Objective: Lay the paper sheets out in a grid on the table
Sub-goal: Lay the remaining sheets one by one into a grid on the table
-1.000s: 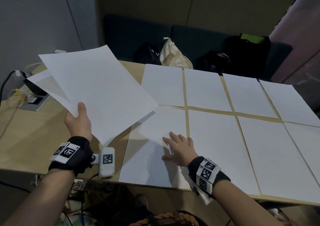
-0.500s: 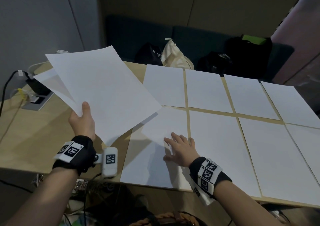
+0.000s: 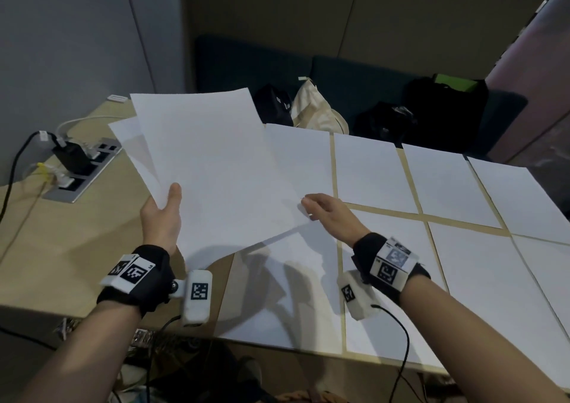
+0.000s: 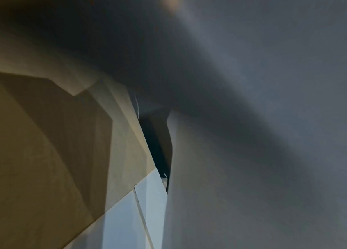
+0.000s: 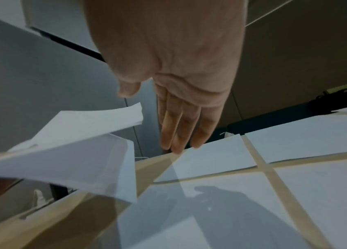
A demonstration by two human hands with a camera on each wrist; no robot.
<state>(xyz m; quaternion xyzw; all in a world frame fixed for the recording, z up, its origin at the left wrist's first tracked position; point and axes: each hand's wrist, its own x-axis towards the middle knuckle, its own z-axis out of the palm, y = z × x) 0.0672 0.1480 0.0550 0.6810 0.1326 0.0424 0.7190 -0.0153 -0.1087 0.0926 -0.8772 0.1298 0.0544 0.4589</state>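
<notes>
My left hand holds a small stack of white paper sheets above the table's left part, thumb on top and fingers hidden beneath. My right hand hovers at the stack's right corner with fingers straight. The thumb is apart from them and the hand grips nothing. Several sheets lie flat in two rows on the wooden table, among them a back-row sheet and a front-row sheet. In the left wrist view the underside of the held stack fills most of the picture.
A power socket box with plugs and cables sits in the table at the left. Dark bags and a cream bag lie on the sofa behind the table. The table's front edge runs just above my wrists.
My right hand has lifted off the front-left sheet and risen to the corner of the held stack. My left hand has swung the stack rightward, toward the right hand.
</notes>
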